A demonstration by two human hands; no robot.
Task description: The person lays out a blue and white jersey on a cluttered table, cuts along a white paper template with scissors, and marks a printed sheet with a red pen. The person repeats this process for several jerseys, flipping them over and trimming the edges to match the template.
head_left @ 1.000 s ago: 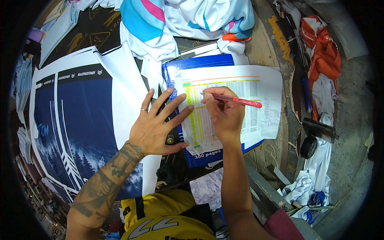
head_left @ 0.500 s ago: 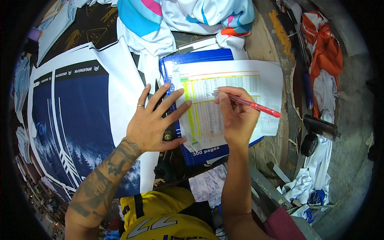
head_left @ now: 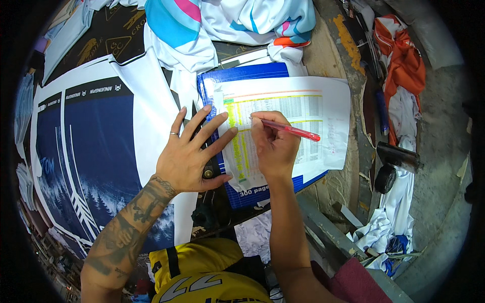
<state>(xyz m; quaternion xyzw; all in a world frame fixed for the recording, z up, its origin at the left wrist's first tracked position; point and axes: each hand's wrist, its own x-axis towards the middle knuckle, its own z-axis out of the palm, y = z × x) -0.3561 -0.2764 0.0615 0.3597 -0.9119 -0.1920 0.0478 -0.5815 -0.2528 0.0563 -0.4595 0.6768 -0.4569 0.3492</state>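
Observation:
My right hand point(head_left: 275, 146) is closed around a red pen point(head_left: 298, 132), its tip at a printed table on a white paper sheet point(head_left: 334, 108). Yellow highlighted columns and rows run across that table. Beneath the sheet lies a blue notebook point(head_left: 237, 74), showing along its top and bottom edges. My left hand point(head_left: 189, 154) rests with fingers spread, the fingertips on the left edge of the sheet and notebook. Dark scissors point(head_left: 208, 173) lie under that hand, with the pivot and a blade tip showing; the rest is hidden.
Left of the notebook lies a printed dark blue and white fabric panel point(head_left: 101, 146). White cloth with blue and pink patches point(head_left: 242, 20) is heaped at the far side. Along the right are an orange cloth point(head_left: 404, 60), a dark block-like object point(head_left: 399, 156) and crumpled white fabric point(head_left: 386, 222).
My right hand with the pen has moved left across the sheet, toward the yellow columns. My left hand stays in place on the edge of the paper. The whole view has shifted slightly.

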